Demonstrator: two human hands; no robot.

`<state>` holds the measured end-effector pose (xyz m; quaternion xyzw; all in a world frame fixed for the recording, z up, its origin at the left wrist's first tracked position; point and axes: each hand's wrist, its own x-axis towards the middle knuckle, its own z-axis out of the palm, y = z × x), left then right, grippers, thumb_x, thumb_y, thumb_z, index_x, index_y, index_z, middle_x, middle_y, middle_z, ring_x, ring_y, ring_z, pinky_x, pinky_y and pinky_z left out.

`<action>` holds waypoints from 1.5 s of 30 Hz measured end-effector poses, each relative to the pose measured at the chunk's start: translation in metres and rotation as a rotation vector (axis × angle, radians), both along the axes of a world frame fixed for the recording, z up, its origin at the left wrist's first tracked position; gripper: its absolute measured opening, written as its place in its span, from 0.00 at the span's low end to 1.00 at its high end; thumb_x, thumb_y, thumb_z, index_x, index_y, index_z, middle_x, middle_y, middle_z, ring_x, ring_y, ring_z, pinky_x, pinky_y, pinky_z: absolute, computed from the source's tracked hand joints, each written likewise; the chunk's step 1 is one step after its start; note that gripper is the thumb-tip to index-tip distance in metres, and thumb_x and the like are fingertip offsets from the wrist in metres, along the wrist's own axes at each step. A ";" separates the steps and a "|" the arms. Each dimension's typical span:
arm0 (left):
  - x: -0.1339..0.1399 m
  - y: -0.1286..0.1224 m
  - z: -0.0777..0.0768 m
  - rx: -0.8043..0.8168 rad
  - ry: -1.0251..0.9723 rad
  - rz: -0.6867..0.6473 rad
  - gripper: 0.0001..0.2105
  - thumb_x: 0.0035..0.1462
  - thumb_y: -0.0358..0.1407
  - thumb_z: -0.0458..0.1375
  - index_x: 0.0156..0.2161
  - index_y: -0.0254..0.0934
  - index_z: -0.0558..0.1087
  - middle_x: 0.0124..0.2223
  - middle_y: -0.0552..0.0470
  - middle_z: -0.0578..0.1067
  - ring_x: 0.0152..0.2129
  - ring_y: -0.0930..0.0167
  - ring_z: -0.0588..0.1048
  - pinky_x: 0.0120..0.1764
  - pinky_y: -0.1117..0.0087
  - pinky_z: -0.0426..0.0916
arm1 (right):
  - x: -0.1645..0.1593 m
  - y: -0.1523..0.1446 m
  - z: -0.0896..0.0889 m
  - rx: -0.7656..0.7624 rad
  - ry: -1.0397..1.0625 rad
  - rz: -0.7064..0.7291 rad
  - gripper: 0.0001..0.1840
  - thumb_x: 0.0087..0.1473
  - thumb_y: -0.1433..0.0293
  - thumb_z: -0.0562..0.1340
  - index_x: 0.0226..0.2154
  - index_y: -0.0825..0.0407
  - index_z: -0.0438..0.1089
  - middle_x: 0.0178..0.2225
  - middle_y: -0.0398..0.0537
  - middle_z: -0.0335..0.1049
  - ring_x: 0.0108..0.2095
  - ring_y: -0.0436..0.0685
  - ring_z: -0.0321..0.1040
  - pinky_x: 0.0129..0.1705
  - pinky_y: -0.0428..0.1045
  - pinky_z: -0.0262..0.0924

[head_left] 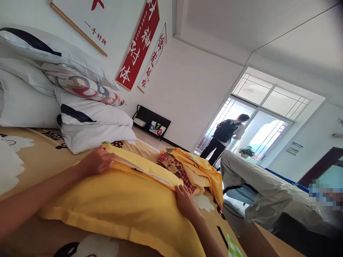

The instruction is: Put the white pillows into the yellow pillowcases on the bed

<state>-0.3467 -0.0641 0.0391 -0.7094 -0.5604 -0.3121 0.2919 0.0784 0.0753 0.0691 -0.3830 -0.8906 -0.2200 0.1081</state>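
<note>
A yellow pillowcase [115, 196] with a plump filling lies on the bed in front of me. Its far edge has a long open slit, and something white shows inside near the right end. My left hand [98, 160] is closed on the edge at the left end of the slit. At the right end, the fingers of my right hand [185, 201] are bent over the edge and pinch the fabric; the thumb is hidden. Just beyond my right hand lies a crumpled heap of yellow and red-checked cloth [197, 169].
White pillows [96, 135] and a patterned pillow [85, 87] are stacked on the left. Beneath everything spreads a tan printed bedsheet [40, 142]. To the right stands a plastic-covered piece of furniture [270, 182]. A person [226, 132] stands by the glass doors [270, 132].
</note>
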 end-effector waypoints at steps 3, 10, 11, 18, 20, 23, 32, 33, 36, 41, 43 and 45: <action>-0.008 -0.002 -0.005 -0.097 0.002 0.048 0.14 0.50 0.29 0.49 0.41 0.37 0.72 0.37 0.50 0.76 0.36 0.67 0.71 0.52 0.56 0.51 | 0.005 -0.003 -0.004 0.041 -0.003 0.017 0.13 0.60 0.78 0.50 0.39 0.50 0.68 0.38 0.48 0.70 0.43 0.56 0.65 0.48 0.51 0.49; -0.001 0.019 0.005 -0.148 0.107 0.085 0.08 0.57 0.28 0.49 0.35 0.37 0.70 0.35 0.48 0.73 0.37 0.65 0.69 0.46 0.58 0.52 | 0.031 0.010 0.013 0.187 -0.065 0.049 0.10 0.60 0.78 0.51 0.34 0.52 0.66 0.37 0.48 0.70 0.41 0.56 0.65 0.46 0.52 0.48; 0.003 0.021 0.008 -0.132 0.185 0.076 0.10 0.57 0.25 0.48 0.35 0.37 0.70 0.36 0.47 0.73 0.38 0.65 0.69 0.46 0.58 0.52 | 0.032 0.011 0.012 0.209 -0.067 0.074 0.09 0.60 0.77 0.52 0.34 0.52 0.66 0.37 0.48 0.70 0.41 0.56 0.64 0.45 0.52 0.49; 0.032 0.032 0.014 -0.094 0.370 0.030 0.11 0.58 0.23 0.48 0.37 0.37 0.71 0.36 0.46 0.71 0.35 0.64 0.69 0.42 0.61 0.56 | -0.010 -0.008 0.001 0.263 -0.009 0.173 0.10 0.60 0.78 0.52 0.34 0.52 0.66 0.36 0.47 0.70 0.39 0.56 0.62 0.46 0.53 0.48; 0.033 0.037 0.012 -0.080 0.345 0.040 0.11 0.60 0.24 0.47 0.39 0.37 0.71 0.37 0.46 0.72 0.36 0.64 0.68 0.42 0.61 0.56 | -0.033 -0.013 0.003 0.285 -0.038 0.163 0.10 0.58 0.79 0.53 0.32 0.52 0.67 0.33 0.46 0.69 0.37 0.56 0.62 0.45 0.54 0.48; 0.028 0.042 0.006 -0.054 0.256 0.068 0.11 0.62 0.26 0.47 0.37 0.35 0.71 0.40 0.45 0.72 0.39 0.64 0.69 0.44 0.61 0.56 | -0.063 -0.008 0.003 0.310 -0.049 0.170 0.11 0.55 0.81 0.54 0.33 0.52 0.67 0.33 0.48 0.69 0.37 0.57 0.62 0.44 0.55 0.49; 0.021 0.021 -0.029 -0.010 -0.204 0.082 0.16 0.63 0.32 0.44 0.42 0.41 0.75 0.54 0.47 0.73 0.51 0.64 0.70 0.50 0.60 0.55 | -0.005 0.003 -0.026 0.290 0.169 0.387 0.13 0.62 0.73 0.52 0.45 0.52 0.68 0.46 0.51 0.72 0.47 0.57 0.66 0.49 0.53 0.53; 0.021 0.018 -0.030 -0.064 -0.250 0.091 0.17 0.61 0.31 0.44 0.43 0.42 0.75 0.53 0.49 0.74 0.51 0.65 0.70 0.50 0.60 0.54 | 0.013 0.002 -0.030 0.278 0.187 0.393 0.14 0.61 0.72 0.53 0.48 0.51 0.67 0.48 0.51 0.72 0.49 0.57 0.66 0.50 0.53 0.54; 0.021 0.010 -0.026 -0.179 -0.400 0.209 0.19 0.59 0.29 0.43 0.44 0.43 0.75 0.50 0.54 0.77 0.49 0.67 0.72 0.52 0.59 0.52 | 0.060 0.005 -0.037 0.173 0.306 0.332 0.14 0.61 0.68 0.54 0.48 0.49 0.68 0.47 0.50 0.73 0.48 0.57 0.69 0.47 0.52 0.59; 0.021 -0.001 -0.013 -0.185 -0.627 0.367 0.17 0.56 0.34 0.44 0.39 0.39 0.76 0.47 0.54 0.78 0.50 0.68 0.69 0.56 0.60 0.52 | 0.079 0.012 -0.025 -0.068 0.512 0.060 0.15 0.60 0.61 0.53 0.43 0.49 0.70 0.38 0.50 0.76 0.37 0.57 0.72 0.38 0.50 0.64; 0.016 -0.003 -0.010 -0.258 -0.797 0.311 0.17 0.51 0.34 0.45 0.37 0.37 0.76 0.47 0.55 0.78 0.49 0.70 0.70 0.54 0.68 0.58 | 0.070 0.015 -0.008 -0.165 0.438 -0.010 0.15 0.56 0.63 0.54 0.43 0.49 0.70 0.38 0.50 0.75 0.34 0.56 0.71 0.38 0.51 0.62; 0.012 -0.004 -0.008 -0.332 -0.935 0.252 0.17 0.47 0.33 0.46 0.37 0.36 0.76 0.47 0.55 0.77 0.47 0.71 0.71 0.52 0.73 0.60 | 0.058 0.020 0.010 -0.320 0.285 -0.037 0.12 0.51 0.68 0.56 0.40 0.49 0.69 0.37 0.47 0.74 0.33 0.55 0.69 0.37 0.50 0.60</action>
